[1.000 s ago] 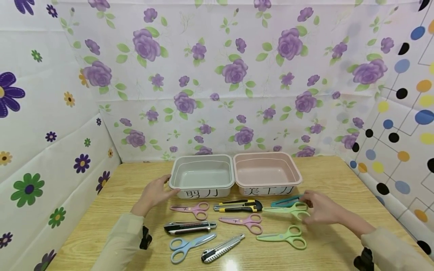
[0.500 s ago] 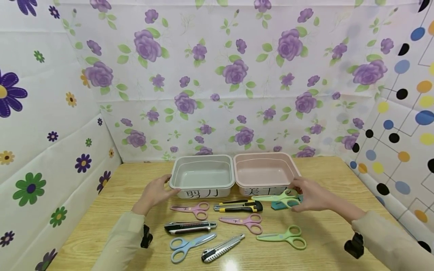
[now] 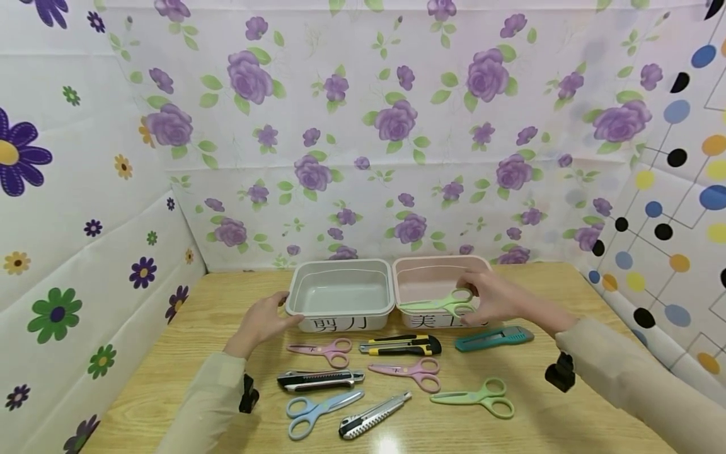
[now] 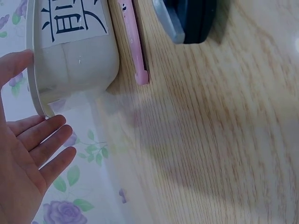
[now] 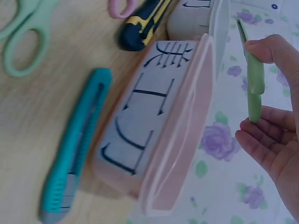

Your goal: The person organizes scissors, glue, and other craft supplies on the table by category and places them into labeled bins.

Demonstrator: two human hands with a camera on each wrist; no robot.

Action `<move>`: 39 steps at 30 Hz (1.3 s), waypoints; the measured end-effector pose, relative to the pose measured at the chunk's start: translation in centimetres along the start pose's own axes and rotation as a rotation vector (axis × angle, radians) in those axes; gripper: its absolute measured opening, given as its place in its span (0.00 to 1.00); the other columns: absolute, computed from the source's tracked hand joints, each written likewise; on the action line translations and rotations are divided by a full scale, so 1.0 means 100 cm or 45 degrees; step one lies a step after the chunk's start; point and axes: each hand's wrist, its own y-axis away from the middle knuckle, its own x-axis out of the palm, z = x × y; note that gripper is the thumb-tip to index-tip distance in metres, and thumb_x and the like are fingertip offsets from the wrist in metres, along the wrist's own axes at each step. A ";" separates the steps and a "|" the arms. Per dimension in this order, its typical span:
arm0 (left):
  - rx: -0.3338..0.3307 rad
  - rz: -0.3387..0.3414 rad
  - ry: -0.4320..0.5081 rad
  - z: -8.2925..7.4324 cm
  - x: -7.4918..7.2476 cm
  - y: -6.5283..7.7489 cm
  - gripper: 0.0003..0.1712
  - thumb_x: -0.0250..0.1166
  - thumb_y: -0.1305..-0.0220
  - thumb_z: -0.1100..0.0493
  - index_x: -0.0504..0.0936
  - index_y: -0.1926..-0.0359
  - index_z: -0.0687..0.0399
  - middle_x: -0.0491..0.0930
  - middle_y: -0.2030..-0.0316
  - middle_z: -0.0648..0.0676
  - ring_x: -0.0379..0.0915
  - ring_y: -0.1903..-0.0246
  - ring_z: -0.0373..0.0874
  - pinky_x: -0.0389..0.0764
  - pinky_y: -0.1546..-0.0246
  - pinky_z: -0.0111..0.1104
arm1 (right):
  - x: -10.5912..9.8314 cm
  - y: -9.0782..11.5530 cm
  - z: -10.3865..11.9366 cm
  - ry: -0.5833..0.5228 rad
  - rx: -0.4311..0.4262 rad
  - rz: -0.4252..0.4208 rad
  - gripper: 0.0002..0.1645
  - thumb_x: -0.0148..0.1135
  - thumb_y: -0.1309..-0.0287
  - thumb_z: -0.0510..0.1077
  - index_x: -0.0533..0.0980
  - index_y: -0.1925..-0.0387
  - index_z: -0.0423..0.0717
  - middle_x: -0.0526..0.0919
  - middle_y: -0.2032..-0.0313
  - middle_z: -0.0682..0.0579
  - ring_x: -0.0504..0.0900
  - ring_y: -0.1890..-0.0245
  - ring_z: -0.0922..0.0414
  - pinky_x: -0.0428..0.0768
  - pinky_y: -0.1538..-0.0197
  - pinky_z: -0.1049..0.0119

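Note:
My right hand (image 3: 495, 296) pinches light green scissors (image 5: 254, 77) by the handles, between thumb and fingers. In the head view they overlap the pink bin (image 3: 442, 261), blades pointing left; the right wrist view shows them raised beyond its rim. My left hand (image 3: 265, 325) rests at the left front corner of the grey bin (image 4: 77, 70). Its thumb touches the rim and its other fingers reach out fairly straight along the side. On the table below the pink bin lies a teal box cutter (image 3: 493, 338). To its left is a yellow and black box cutter (image 3: 401, 345).
Two pink scissors (image 3: 326, 351), blue scissors (image 3: 317, 411) and other green scissors (image 3: 473, 397) lie on the wooden table (image 3: 539, 284). A black box cutter (image 3: 320, 379) and a silver one (image 3: 374, 416) lie among them. Flowered cloth (image 3: 363, 126) hangs behind the bins.
My right hand has lifted the green scissors off the teal box cutter and carried them up and left to the pink bin. The teal cutter now shows fully. The left hand stays at the grey bin.

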 end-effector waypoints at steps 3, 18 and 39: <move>-0.011 0.005 0.001 -0.001 0.000 0.000 0.42 0.61 0.47 0.37 0.69 0.43 0.66 0.76 0.52 0.65 0.73 0.54 0.59 0.73 0.56 0.51 | -0.003 -0.012 0.002 0.056 -0.016 0.000 0.24 0.72 0.66 0.50 0.75 0.66 0.45 0.67 0.75 0.57 0.62 0.78 0.65 0.64 0.73 0.71; -0.040 0.025 0.017 0.002 0.002 0.000 0.41 0.62 0.47 0.40 0.68 0.42 0.66 0.75 0.51 0.65 0.72 0.52 0.59 0.72 0.54 0.51 | -0.005 -0.056 0.017 0.098 0.067 0.067 0.27 0.71 0.64 0.55 0.77 0.63 0.41 0.67 0.73 0.54 0.63 0.76 0.61 0.63 0.74 0.68; -0.035 0.025 0.039 -0.001 -0.002 -0.002 0.40 0.64 0.48 0.42 0.68 0.42 0.66 0.75 0.52 0.65 0.72 0.52 0.59 0.72 0.54 0.51 | 0.029 -0.094 0.026 0.037 0.012 0.004 0.19 0.68 0.63 0.54 0.77 0.70 0.47 0.66 0.76 0.53 0.61 0.77 0.60 0.60 0.74 0.69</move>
